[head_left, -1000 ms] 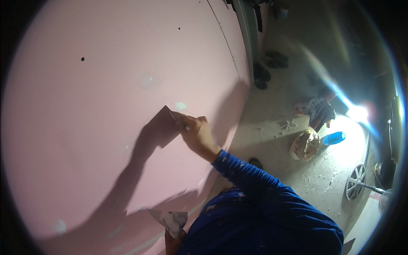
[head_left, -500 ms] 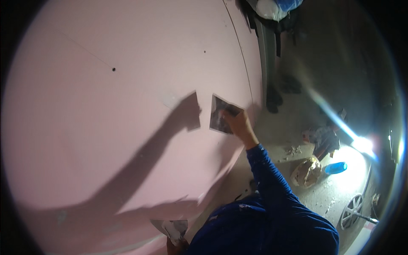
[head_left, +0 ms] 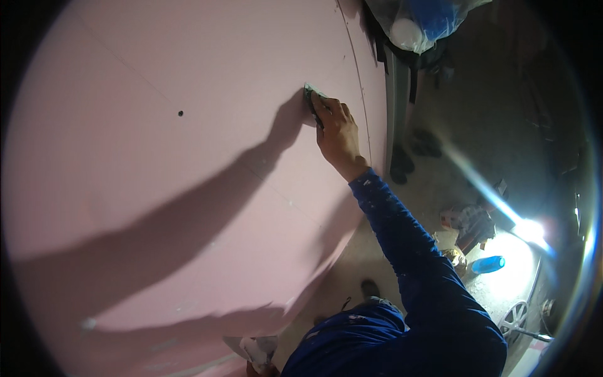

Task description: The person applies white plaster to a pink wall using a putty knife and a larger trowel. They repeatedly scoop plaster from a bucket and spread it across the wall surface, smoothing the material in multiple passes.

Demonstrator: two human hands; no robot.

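Note:
A large pink wall board (head_left: 125, 188) fills the left and middle of the view. My right hand (head_left: 339, 135) is closed on a flat putty spatula (head_left: 311, 100), whose blade is seen nearly edge-on against the board. Low at the bottom, my left hand (head_left: 262, 369) grips a second flat spatula (head_left: 256, 347) that carries white filler. Its fingers are partly cut off by the picture's edge. A small dark hole (head_left: 181, 114) shows in the board, left of my right hand. The arm's shadow lies across the board.
A bright lamp (head_left: 532, 230) shines from the right. Near it on the floor lie a blue bottle (head_left: 488, 264), a crumpled bag (head_left: 455, 259) and debris. A spoked wheel (head_left: 514, 316) stands lower right. A clear plastic bag (head_left: 433, 22) with blue and white contents hangs at the top.
My right hand has moved up the board, and the spatula has turned from lying broadside to nearly edge-on. The left hand with its spatula stays low, and the view has shifted slightly.

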